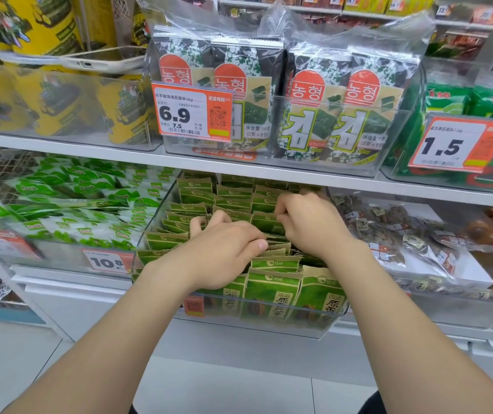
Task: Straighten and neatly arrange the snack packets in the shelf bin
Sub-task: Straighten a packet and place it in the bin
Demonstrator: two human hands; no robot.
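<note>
A clear plastic shelf bin (pixel 333 322) on the lower shelf holds several rows of green and tan snack packets (pixel 272 289) standing on edge. Both hands are inside the bin. My left hand (pixel 224 252) lies over the middle rows with fingers curled down among the packet tops. My right hand (pixel 308 222) reaches a little further back, fingers bent and pinching the tops of packets in the right rows. The front row faces outward, upright, while packets under the hands lean unevenly.
The shelf board (pixel 149 158) sits close over the bin's back half. Above it stand seaweed packs (pixel 314 115) behind a 6.9 price tag (pixel 191 113). A bin of green and white packets (pixel 69 216) is at left, bagged snacks (pixel 394 234) at right.
</note>
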